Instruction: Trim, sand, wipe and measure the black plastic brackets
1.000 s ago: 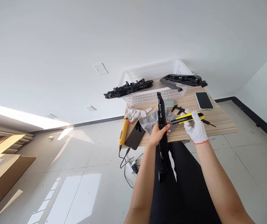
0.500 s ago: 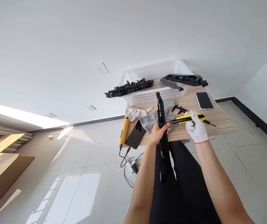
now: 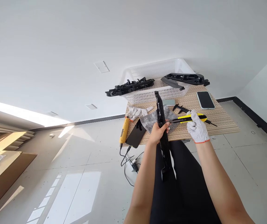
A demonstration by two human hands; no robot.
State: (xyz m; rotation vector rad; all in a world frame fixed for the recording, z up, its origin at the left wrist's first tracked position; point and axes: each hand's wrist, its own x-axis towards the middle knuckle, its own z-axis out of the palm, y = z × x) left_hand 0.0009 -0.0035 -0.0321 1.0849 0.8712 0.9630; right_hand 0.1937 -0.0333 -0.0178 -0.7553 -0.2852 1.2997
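Note:
My bare left hand (image 3: 158,132) is closed around the middle of a long black plastic part (image 3: 161,109), which stands lengthwise over my lap and the table's front edge. In a white knit glove, my right hand (image 3: 197,128) grips a yellow-and-black utility knife (image 3: 186,118). Its extended blade points left and reaches the part beside my left fingers; whether it touches the plastic I cannot tell. A grey cloth (image 3: 148,122) lies under the part. Just beyond the knife lies a black caliper (image 3: 180,109).
A white basket (image 3: 142,99) at the back holds more black plastic parts (image 3: 131,86). On the table (image 3: 224,124) lie a yellow corded tool (image 3: 124,130), a dark phone (image 3: 135,134), a white glove (image 3: 138,112) and another phone (image 3: 205,100). Cables and a power strip (image 3: 132,165) are on the floor.
The view has shifted very slightly. Both hands keep their hold, and the part and knife stay in nearly the same place.

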